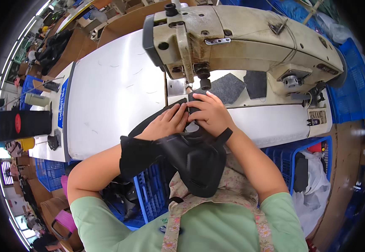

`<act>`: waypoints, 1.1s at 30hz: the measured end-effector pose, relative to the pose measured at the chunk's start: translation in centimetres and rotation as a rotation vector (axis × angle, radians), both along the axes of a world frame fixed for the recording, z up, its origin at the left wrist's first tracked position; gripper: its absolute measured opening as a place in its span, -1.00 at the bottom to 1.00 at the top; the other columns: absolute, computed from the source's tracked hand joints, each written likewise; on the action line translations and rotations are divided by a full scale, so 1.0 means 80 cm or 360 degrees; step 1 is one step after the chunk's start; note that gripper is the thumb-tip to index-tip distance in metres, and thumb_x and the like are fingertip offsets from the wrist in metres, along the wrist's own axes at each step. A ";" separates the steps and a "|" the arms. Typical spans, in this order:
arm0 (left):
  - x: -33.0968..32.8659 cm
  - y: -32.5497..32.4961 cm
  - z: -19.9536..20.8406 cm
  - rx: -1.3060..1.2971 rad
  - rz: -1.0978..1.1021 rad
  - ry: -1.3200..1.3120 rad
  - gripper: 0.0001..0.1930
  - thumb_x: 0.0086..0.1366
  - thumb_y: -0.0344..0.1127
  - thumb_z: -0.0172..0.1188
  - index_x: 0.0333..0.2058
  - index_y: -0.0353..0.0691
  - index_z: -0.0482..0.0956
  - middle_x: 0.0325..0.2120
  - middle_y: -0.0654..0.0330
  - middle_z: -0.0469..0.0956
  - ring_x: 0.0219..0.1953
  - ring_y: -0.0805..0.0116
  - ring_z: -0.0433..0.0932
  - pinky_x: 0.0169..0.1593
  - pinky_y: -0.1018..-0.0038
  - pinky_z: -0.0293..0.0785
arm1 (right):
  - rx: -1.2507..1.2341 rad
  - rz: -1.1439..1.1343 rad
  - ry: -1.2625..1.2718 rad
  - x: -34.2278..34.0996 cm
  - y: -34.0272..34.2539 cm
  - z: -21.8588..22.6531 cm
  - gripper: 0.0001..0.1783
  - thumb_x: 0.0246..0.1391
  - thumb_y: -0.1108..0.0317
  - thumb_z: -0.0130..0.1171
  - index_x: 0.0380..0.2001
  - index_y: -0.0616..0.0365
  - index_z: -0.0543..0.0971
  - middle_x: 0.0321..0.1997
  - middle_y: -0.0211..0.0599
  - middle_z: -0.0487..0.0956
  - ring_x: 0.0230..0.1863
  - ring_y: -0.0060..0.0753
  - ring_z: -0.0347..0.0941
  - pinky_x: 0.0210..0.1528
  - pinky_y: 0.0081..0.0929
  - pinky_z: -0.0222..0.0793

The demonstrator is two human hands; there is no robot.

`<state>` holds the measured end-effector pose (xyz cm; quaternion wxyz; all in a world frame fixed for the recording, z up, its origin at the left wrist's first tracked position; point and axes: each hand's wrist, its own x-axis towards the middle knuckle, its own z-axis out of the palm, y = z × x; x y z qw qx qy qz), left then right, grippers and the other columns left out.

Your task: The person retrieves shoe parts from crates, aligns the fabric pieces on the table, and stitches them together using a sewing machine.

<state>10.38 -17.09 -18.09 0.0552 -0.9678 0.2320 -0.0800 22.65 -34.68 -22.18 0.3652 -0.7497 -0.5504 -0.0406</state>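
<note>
A black moulded piece (203,161), padded-looking and with raised contours, hangs from the front edge of the sewing table toward my lap. Its upper edge lies on the machine bed just in front of the needle area of a cream sewing machine (254,38). My left hand (165,122) grips this edge from the left, fingers close together and bent over it. From the other side my right hand (212,113) holds the same edge, its fingertips nearly meeting those of the left. The exact stitching spot is hidden behind the fingers and the presser parts.
Dark grey flat pieces (226,88) lie under the machine arm. The white tabletop (107,92) stretches left, with loose thread bits on it. Blue crates (291,155) stand below the table on both sides, the right one holding white plastic. A black box-like object (23,125) is far left.
</note>
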 end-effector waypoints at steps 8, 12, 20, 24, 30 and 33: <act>0.024 0.023 0.004 0.0229 -0.0075 0.0105 -0.49 0.15 -0.30 0.02 0.09 -0.38 0.37 0.13 -0.10 0.34 0.16 -0.01 0.34 0.17 0.18 0.30 | -0.0047 -0.0032 -0.0061 0.000 0.004 0.008 -0.82 -0.15 0.40 0.17 -0.41 -0.12 0.64 0.05 -0.39 0.52 0.19 -0.22 0.34 0.26 -0.03 0.17; 0.024 0.027 0.000 0.0229 -0.0048 0.0136 -0.42 0.09 -0.32 0.03 0.13 -0.39 0.33 0.21 -0.08 0.26 0.23 0.01 0.26 0.23 0.18 0.24 | 0.0010 0.0005 -0.0082 0.006 0.002 0.007 -0.75 -0.15 0.44 0.17 -0.30 -0.02 0.61 0.11 -0.19 0.45 0.15 -0.15 0.37 0.20 -0.03 0.26; 0.018 0.022 0.006 0.0110 0.0071 0.0381 -0.38 0.07 -0.45 0.04 0.19 -0.32 0.28 0.26 -0.03 0.17 0.32 -0.01 0.11 0.31 0.12 0.10 | -0.0074 -0.0101 -0.0022 0.018 -0.016 0.021 -0.81 -0.05 0.42 0.14 -0.29 0.11 0.60 -0.01 -0.25 0.53 0.13 -0.21 0.39 0.22 -0.09 0.23; 0.013 0.028 0.005 -0.0017 0.0065 0.0452 -0.38 0.07 -0.47 0.05 0.19 -0.28 0.29 0.27 -0.03 0.16 0.34 -0.01 0.07 0.34 0.08 0.03 | -0.0144 -0.0137 -0.0094 0.013 -0.016 0.018 -0.78 -0.04 0.39 0.15 -0.27 0.06 0.62 -0.03 -0.32 0.55 0.15 -0.25 0.37 0.24 -0.10 0.19; 0.009 0.026 0.005 -0.0059 0.0091 0.0432 -0.38 0.07 -0.47 0.05 0.19 -0.27 0.29 0.26 -0.04 0.17 0.34 -0.01 0.08 0.34 0.07 0.02 | -0.0147 -0.0088 -0.0127 0.006 -0.012 0.015 -0.76 -0.06 0.38 0.16 -0.26 0.02 0.64 -0.01 -0.35 0.55 0.16 -0.27 0.36 0.23 -0.10 0.21; 0.008 0.026 0.005 -0.0057 0.0090 0.0425 -0.38 0.07 -0.47 0.04 0.19 -0.27 0.29 0.26 -0.04 0.17 0.34 -0.01 0.08 0.34 0.07 0.02 | -0.0151 -0.0069 -0.0170 0.005 -0.013 0.015 -0.76 -0.07 0.38 0.16 -0.26 0.03 0.64 -0.01 -0.35 0.55 0.16 -0.26 0.36 0.21 -0.10 0.22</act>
